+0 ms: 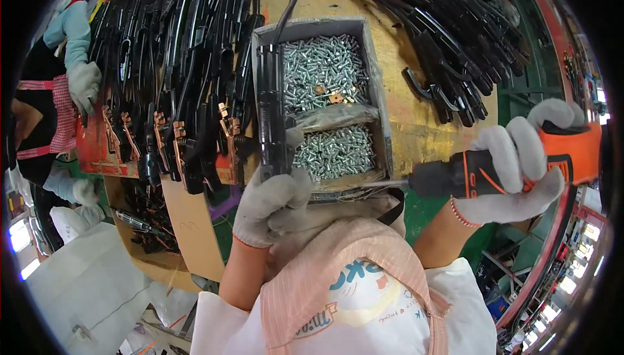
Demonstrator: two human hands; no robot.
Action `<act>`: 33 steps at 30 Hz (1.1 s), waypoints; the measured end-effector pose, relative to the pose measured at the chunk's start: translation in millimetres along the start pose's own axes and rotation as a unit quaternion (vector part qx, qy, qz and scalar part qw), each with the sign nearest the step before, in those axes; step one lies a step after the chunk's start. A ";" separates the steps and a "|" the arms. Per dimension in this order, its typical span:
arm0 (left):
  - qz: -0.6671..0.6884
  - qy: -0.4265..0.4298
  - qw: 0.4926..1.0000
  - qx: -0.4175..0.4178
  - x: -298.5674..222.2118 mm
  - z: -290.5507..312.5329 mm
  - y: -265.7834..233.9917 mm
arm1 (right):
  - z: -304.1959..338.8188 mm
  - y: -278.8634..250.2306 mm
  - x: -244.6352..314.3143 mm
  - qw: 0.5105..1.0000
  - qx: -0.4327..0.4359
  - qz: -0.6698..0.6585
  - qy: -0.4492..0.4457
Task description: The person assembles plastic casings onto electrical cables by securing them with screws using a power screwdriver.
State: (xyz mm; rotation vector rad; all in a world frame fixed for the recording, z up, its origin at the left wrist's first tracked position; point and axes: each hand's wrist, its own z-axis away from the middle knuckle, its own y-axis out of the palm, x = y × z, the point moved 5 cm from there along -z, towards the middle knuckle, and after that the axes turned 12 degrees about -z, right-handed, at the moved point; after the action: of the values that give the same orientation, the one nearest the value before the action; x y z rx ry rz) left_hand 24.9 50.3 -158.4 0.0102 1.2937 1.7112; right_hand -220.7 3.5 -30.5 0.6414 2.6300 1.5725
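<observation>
My left hand (273, 204), in a grey-white knit glove, is closed round the lower end of a black plastic handle (270, 101). The handle stands lengthwise over the left side of a grey screw box (385, 118), and a black cable (292, 1) runs from its far end. My right hand (517, 166), gloved too, wraps round an orange and black power screwdriver (572, 150). Its thin bit points left, across the near edge of the box. Small silver screws (322, 69) fill both compartments, with a few copper-coloured pieces (335, 98) among them.
Rows of black cabled handles (195, 63) with copper ends cover the table's left; more black cabled handles (448, 50) lie at far right. A cardboard box (192, 225) of parts sits below the table edge. At far left another person's gloved hand (84, 85) touches the parts.
</observation>
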 end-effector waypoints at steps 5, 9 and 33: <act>0.014 0.008 1.000 -0.009 1.2 -0.2 -6.6 | 18.8 -7.8 -9.9 0.966 -0.010 0.240 -0.098; 0.028 -0.008 0.999 -0.016 0.3 -1.8 -3.5 | 22.6 -11.9 -17.3 0.958 -0.048 0.258 -0.114; -0.061 -0.019 0.990 -0.126 -3.3 -5.7 14.0 | 27.5 -18.5 7.2 0.660 0.110 0.734 -0.118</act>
State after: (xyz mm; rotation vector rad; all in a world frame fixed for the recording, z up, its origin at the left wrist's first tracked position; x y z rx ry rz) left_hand 14.4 44.1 -148.9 -0.1809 1.0212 1.7481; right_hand -227.7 21.6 -58.4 3.1577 1.7868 0.8508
